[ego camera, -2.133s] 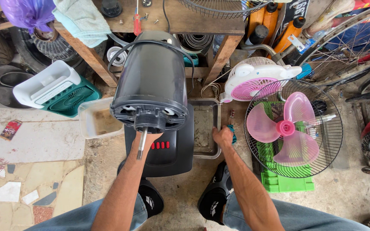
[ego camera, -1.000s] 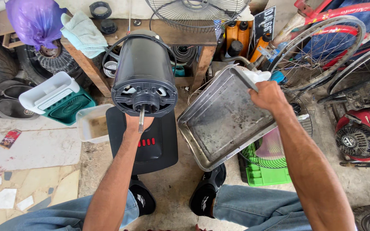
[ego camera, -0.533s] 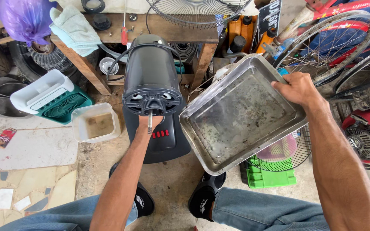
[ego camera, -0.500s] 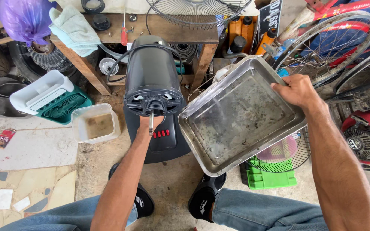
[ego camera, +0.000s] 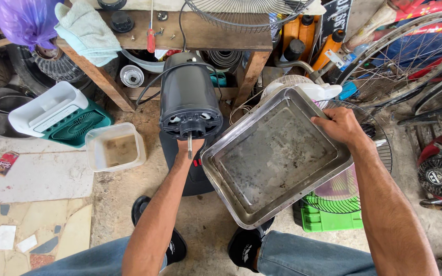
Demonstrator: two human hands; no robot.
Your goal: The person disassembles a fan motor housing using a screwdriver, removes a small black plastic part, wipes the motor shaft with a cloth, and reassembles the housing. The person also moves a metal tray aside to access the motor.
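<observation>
Since half a second earlier, the metal tray has tipped further toward the lap while the motor housing has barely shifted. Item one: right hand, fingers curled over the tray's far right rim, thumb on the inner wall, clamped on the edge; the tray hangs tilted in the air above the knees, its low corner near the right shoe. Held by one edge, it probably needs a firm pinch and a level wrist to stop it swinging. Item two: left hand, under the front of the fan motor housing, fingers mostly hidden, so their closure cannot be told; it seems to prop the housing beside the bare steel shaft. Materials: tray is thin pressed steel, rectangular, rolled rim, dull and stained grey inside. Housing is a ribbed black plastic drum with a slim shaft protruding. Adjacent: clear plastic tub with brown residue on the concrete floor; green crate; wire fan guard, round, chromed.
</observation>
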